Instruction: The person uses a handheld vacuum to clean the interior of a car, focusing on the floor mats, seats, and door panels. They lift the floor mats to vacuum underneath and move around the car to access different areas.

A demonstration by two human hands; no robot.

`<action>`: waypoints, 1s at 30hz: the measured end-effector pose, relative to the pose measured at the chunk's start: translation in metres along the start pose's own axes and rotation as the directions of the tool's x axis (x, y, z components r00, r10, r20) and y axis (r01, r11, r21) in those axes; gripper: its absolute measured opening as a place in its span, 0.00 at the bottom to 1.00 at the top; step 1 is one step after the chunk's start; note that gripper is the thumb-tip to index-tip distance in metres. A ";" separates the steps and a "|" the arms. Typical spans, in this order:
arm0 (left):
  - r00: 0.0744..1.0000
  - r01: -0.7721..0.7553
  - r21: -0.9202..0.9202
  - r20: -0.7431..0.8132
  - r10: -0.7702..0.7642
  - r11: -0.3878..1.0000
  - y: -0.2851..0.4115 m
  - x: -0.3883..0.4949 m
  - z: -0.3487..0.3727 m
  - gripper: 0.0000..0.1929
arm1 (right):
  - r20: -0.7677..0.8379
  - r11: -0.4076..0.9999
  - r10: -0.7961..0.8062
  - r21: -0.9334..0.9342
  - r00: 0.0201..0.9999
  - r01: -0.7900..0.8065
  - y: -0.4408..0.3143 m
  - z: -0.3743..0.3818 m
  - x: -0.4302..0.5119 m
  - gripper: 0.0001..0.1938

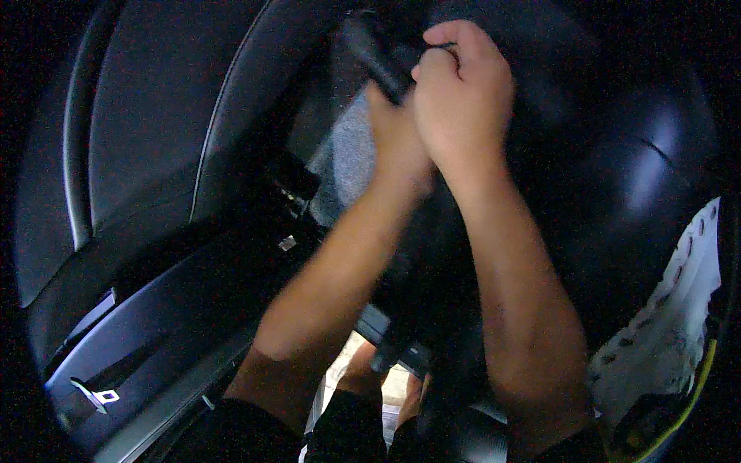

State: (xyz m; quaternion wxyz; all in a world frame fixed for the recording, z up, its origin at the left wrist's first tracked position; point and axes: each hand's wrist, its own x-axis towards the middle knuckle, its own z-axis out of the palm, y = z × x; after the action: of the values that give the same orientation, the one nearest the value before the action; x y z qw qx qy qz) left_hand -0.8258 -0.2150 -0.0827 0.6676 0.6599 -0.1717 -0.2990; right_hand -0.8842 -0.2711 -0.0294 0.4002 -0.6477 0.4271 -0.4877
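Note:
My left hand (400,130) is wrapped around the lower end of a black tube-like part (373,55), with the thumb on its left side. The upper end of this part runs up into the dark, and its exact kind is unclear. Just right of and partly over the left hand, my right hand (466,87) has its fingers curled inward. Whether it grips anything is hidden by the fingers and the blur. Behind the left wrist shows a patch of grey carpet-like fabric (352,150).
This is a dark car interior. A black seat (150,116) with pale piping fills the left. A metal belt tongue (104,396) lies lower left. At right are a glossy dark panel (654,150), a creased whitish sheet with holes (666,312) and a yellow cord (689,416). My legs (359,370) show below.

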 end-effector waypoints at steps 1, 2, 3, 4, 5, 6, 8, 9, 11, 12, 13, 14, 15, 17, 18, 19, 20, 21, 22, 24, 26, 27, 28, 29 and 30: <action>0.999 0.030 0.073 0.018 -0.032 0.997 0.007 0.000 0.003 0.34 | -0.011 0.999 -0.031 -0.038 0.999 0.030 0.000 -0.001 0.001 0.11; 0.999 0.029 0.112 0.012 -0.030 0.993 0.013 0.001 0.006 0.33 | -0.017 0.995 -0.062 -0.076 0.998 0.061 0.001 -0.001 0.000 0.11; 0.999 0.041 0.104 -0.014 -0.039 0.994 0.019 0.003 0.009 0.33 | -0.035 0.999 -0.013 -0.046 0.999 0.012 0.002 -0.003 0.000 0.11; 0.994 0.107 0.155 -0.036 -0.102 0.982 0.029 0.017 0.005 0.34 | -0.059 0.999 0.031 -0.016 0.998 -0.032 0.003 -0.004 -0.001 0.11; 0.988 0.151 0.173 -0.031 -0.148 0.973 0.035 0.031 0.004 0.34 | -0.076 0.994 0.105 0.048 0.992 -0.101 0.003 -0.005 -0.002 0.11; 0.981 0.195 0.191 -0.026 -0.193 0.962 0.041 0.045 0.003 0.35 | 0.003 0.989 0.120 0.089 0.993 -0.119 0.005 -0.007 -0.003 0.11; 0.991 0.084 0.452 -0.135 -0.025 0.888 0.028 0.075 0.015 0.37 | -0.002 0.990 0.085 0.114 0.996 -0.084 0.004 -0.008 -0.004 0.11; 0.961 -0.006 0.708 -0.191 0.199 0.706 0.012 0.083 0.024 0.38 | 0.004 0.992 0.038 0.117 0.999 -0.038 0.003 -0.008 -0.004 0.12; 0.958 -0.080 0.744 -0.126 0.257 0.663 0.013 0.056 0.035 0.41 | 0.030 0.952 0.205 0.224 0.978 -0.207 0.001 -0.007 -0.004 0.13; 0.949 -0.128 0.729 -0.108 0.297 0.673 0.007 0.047 0.036 0.42 | 0.042 0.919 0.276 0.281 0.960 -0.276 0.000 -0.006 -0.005 0.13; 0.956 -0.159 0.702 -0.066 0.286 0.694 0.002 0.037 0.033 0.41 | 0.000 0.959 0.206 0.198 0.979 -0.202 0.000 -0.006 -0.004 0.13; 0.961 -0.188 0.673 -0.023 0.275 0.715 -0.002 0.027 0.030 0.41 | -0.037 0.985 0.135 0.109 0.990 -0.130 -0.001 -0.005 -0.004 0.13; 0.965 -0.214 0.642 0.019 0.263 0.737 -0.006 0.018 0.026 0.40 | -0.043 0.983 0.181 0.041 0.983 -0.179 0.000 -0.005 -0.004 0.13; 0.962 -0.273 0.601 0.163 0.219 0.751 -0.007 -0.005 0.014 0.36 | -0.059 0.996 0.063 0.060 0.996 -0.059 0.001 -0.005 -0.007 0.13; 0.963 -0.270 0.571 0.164 0.214 0.775 -0.009 -0.003 0.009 0.34 | -0.039 0.995 0.054 0.083 0.998 -0.050 0.003 -0.004 -0.008 0.13; 0.964 -0.266 0.541 0.165 0.209 0.798 -0.010 0.000 0.004 0.33 | -0.045 0.996 0.056 0.072 0.997 -0.053 0.005 -0.003 -0.011 0.13; 0.970 -0.240 0.497 0.096 0.222 0.834 -0.014 0.014 -0.001 0.32 | -0.045 0.997 0.060 0.059 0.997 -0.057 0.007 -0.002 -0.013 0.13; 0.962 -0.260 0.499 0.059 0.267 0.827 -0.016 0.029 -0.008 0.31 | -0.072 0.997 0.036 0.068 0.997 -0.032 0.009 0.001 -0.015 0.13; 0.954 -0.258 0.568 0.025 0.298 0.781 -0.018 0.043 -0.013 0.30 | -0.031 0.998 0.047 0.030 0.998 -0.046 0.010 0.002 -0.017 0.13; 0.944 -0.310 0.536 0.076 0.321 0.785 -0.024 0.040 -0.014 0.30 | -0.001 0.999 0.029 0.017 1.000 -0.029 0.010 0.006 -0.019 0.13; 0.921 -0.386 0.455 0.141 0.363 0.803 -0.025 0.028 -0.013 0.31 | -0.040 0.995 -0.066 -0.083 0.997 0.062 0.009 0.006 -0.019 0.13; 0.921 -0.389 0.397 0.171 0.350 0.831 -0.026 0.016 -0.015 0.33 | -0.048 0.985 -0.113 -0.137 0.992 0.105 0.009 0.005 -0.018 0.13; 0.912 -0.406 0.360 0.223 0.345 0.840 -0.028 0.004 -0.019 0.35 | -0.057 0.993 -0.055 -0.103 0.997 0.049 0.009 0.003 -0.018 0.12; 0.897 -0.431 0.395 0.284 0.339 0.811 -0.029 -0.008 -0.025 0.38 | -0.068 0.998 0.002 -0.069 0.998 -0.006 0.010 0.000 -0.018 0.12; 0.904 -0.400 0.341 0.299 0.305 0.851 -0.029 -0.020 -0.033 0.41 | -0.071 0.998 0.028 -0.047 0.997 -0.031 0.010 -0.003 -0.018 0.12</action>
State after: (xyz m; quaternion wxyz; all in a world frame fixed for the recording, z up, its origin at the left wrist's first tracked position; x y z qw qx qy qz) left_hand -0.8261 -0.1753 -0.1105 0.5394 0.6977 -0.4244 -0.2051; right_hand -0.8912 -0.2576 -0.0439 0.3765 -0.6331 0.4621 -0.4938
